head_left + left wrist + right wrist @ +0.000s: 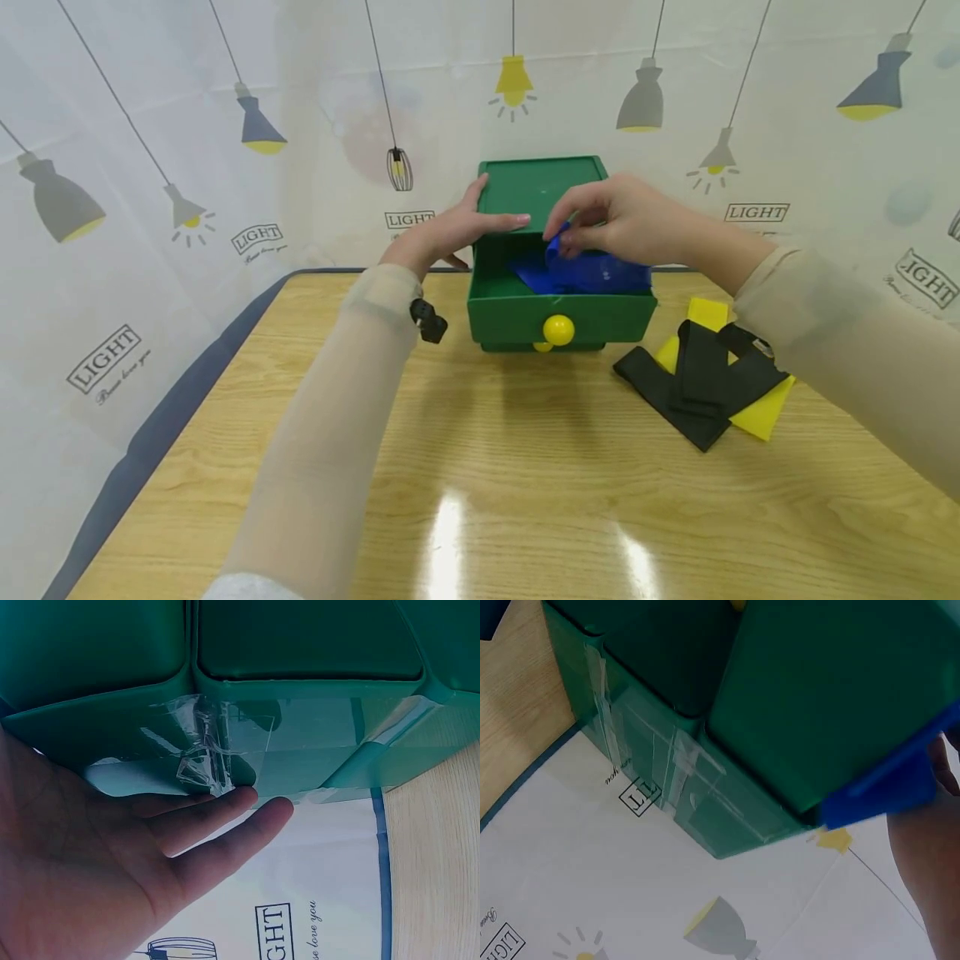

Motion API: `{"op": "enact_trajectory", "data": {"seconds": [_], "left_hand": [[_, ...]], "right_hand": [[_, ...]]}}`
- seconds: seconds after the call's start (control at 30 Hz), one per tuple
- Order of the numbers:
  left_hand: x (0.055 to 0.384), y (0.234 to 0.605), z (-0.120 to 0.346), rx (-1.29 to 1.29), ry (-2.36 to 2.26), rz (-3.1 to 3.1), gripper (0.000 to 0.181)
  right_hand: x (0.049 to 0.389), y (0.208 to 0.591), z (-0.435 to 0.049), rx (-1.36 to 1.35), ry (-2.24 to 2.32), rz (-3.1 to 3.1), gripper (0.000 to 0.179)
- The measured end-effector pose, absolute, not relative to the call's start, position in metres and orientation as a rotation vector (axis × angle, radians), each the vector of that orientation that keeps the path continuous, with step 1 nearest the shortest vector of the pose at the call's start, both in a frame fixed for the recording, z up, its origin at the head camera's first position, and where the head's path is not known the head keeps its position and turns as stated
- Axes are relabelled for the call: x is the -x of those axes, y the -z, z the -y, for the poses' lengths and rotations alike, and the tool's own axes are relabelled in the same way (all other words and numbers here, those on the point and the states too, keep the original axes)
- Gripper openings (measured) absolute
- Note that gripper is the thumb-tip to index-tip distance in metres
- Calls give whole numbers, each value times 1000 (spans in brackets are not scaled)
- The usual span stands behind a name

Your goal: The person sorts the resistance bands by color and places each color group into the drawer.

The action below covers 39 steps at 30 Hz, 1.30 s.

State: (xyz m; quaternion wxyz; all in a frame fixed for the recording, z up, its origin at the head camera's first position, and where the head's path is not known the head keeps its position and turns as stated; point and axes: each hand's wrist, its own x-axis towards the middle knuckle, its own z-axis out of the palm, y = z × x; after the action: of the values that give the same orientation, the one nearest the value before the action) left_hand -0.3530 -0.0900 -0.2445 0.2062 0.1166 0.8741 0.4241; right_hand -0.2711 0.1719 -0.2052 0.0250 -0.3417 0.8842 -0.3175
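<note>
A small green drawer unit (540,193) stands at the back of the table, with its top drawer (510,321) pulled out by its yellow knob side. A smooth blue flat band (600,273) lies in that drawer, one end lifted. My right hand (630,218) pinches that raised end between thumb and fingers above the drawer; in the right wrist view the blue band (889,796) hangs over the drawer's edge. On the unit's left side rests my left hand (453,229), thumb along the top; its fingers look straight in the left wrist view.
Right of the unit, black flat bands (705,367) lie in a loose pile over yellow ones (761,412) on the wooden table (480,467). A printed curtain (315,100) hangs close behind. Clear tape (217,742) covers the unit's side.
</note>
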Motion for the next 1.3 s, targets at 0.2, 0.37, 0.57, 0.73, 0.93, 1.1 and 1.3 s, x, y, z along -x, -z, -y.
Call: {"op": "enact_trajectory", "data": {"seconds": [0.2, 0.37, 0.57, 0.73, 0.93, 1.1, 1.3], "left_hand": [[352, 244, 89, -330, -1179, -2434, 118], [353, 243, 88, -330, -1182, -2426, 118], [353, 244, 88, -334, -1180, -2431, 118], [352, 244, 88, -350, -1173, -2441, 117], [351, 245, 90, -343, -1185, -2431, 116], [350, 246, 91, -338, -1200, -2429, 117], [350, 246, 89, -340, -1211, -2427, 117]], "right_hand": [[272, 213, -163, 1050, 909, -2694, 23], [273, 217, -159, 1084, 890, -2655, 20], [272, 218, -158, 1119, 963, -2586, 24], [269, 215, -160, 1114, 980, -2586, 24], [257, 209, -159, 1098, 989, -2596, 17], [238, 204, -158, 1098, 1023, -2576, 16], [211, 204, -161, 1127, 1022, -2628, 18]]}}
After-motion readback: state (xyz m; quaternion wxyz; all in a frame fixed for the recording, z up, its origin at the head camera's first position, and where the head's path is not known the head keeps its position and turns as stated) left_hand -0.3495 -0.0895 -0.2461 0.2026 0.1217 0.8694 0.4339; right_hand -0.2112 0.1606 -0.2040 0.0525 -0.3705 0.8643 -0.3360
